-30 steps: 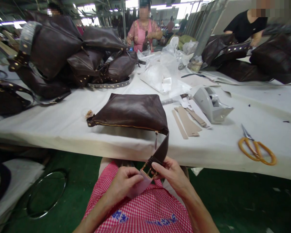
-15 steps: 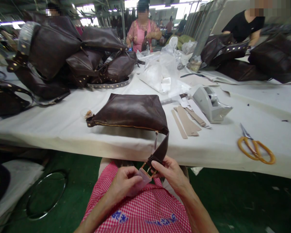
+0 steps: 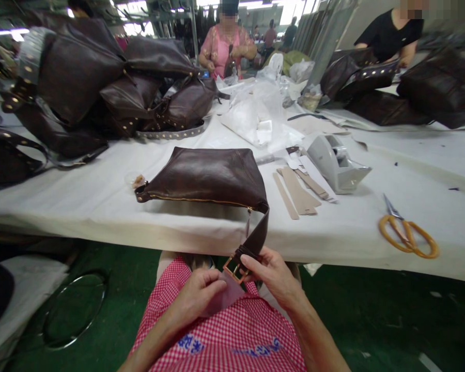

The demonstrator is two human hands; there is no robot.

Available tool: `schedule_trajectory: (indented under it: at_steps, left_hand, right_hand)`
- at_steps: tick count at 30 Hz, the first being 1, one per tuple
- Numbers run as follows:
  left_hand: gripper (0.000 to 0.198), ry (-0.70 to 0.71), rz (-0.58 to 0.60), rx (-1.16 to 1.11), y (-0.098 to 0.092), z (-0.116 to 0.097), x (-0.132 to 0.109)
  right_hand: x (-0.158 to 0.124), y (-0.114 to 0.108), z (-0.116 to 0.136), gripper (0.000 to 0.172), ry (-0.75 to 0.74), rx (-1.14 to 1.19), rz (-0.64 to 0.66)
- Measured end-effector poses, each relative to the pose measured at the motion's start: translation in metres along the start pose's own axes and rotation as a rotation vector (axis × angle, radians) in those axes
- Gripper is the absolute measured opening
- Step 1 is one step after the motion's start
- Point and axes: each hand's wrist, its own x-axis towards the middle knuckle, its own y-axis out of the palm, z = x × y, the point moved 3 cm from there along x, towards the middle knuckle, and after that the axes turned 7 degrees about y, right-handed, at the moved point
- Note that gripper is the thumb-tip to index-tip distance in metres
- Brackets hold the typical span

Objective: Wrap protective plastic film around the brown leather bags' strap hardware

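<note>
A dark brown leather bag (image 3: 211, 175) lies near the table's front edge, its gold zipper facing me. From its right end a strap (image 3: 257, 232) hangs over the edge to a gold buckle (image 3: 234, 268) above my lap. My right hand (image 3: 273, 274) is closed on the strap by the buckle, thumb on top. My left hand (image 3: 203, 289) pinches a thin translucent sheet (image 3: 225, 297) just left of the buckle; the sheet reaches up to the buckle frame.
Orange-handled scissors (image 3: 408, 235) lie at the right. Beige strips (image 3: 296, 191) and a grey tape dispenser (image 3: 337, 164) sit right of the bag. Brown bags (image 3: 81, 72) are piled at the left, with clear plastic (image 3: 256, 111) behind. Two people stand across the table.
The translucent sheet is spread wider beneath the buckle. My left hand has shifted slightly, while my right hand keeps its hold on the strap. The view has moved a little.
</note>
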Motion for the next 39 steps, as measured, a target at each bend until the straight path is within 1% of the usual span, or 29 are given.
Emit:
schedule_trajectory:
  at_steps: [4, 7, 11, 19, 23, 26, 32, 39]
  left_hand:
    - [0.023, -0.067, -0.046, -0.069, 0.0, 0.002, 0.001]
    - [0.022, -0.068, -0.062, -0.084, 0.0, 0.0, 0.002]
    - [0.025, -0.073, -0.085, -0.086, -0.002, 0.0, 0.002]
    - [0.029, -0.077, -0.017, -0.087, -0.003, -0.002, 0.0]
    - [0.029, -0.101, 0.047, -0.104, -0.002, -0.007, 0.0]
    - [0.029, -0.1, 0.072, -0.093, -0.001, -0.011, 0.003]
    - [0.028, -0.077, 0.078, -0.062, -0.001, -0.012, 0.005]
    - [0.027, -0.085, 0.069, -0.102, 0.0, -0.013, 0.003]
  right_hand:
    - [0.002, 0.0, -0.001, 0.049, 0.008, -0.009, -0.003]
    - [0.003, -0.001, -0.003, 0.047, -0.02, -0.021, -0.024]
    - [0.002, -0.005, -0.002, 0.043, -0.049, -0.033, -0.033]
    - [-0.001, -0.016, 0.005, 0.038, -0.06, -0.111, 0.049]
    - [-0.001, -0.016, 0.004, 0.037, -0.065, -0.132, 0.077]
    - [-0.002, -0.013, 0.004, 0.038, -0.047, -0.136, 0.076]
    - [-0.004, -0.012, 0.006, 0.045, -0.026, -0.133, 0.067]
    - [-0.005, -0.013, 0.004, 0.046, -0.016, -0.145, 0.073]
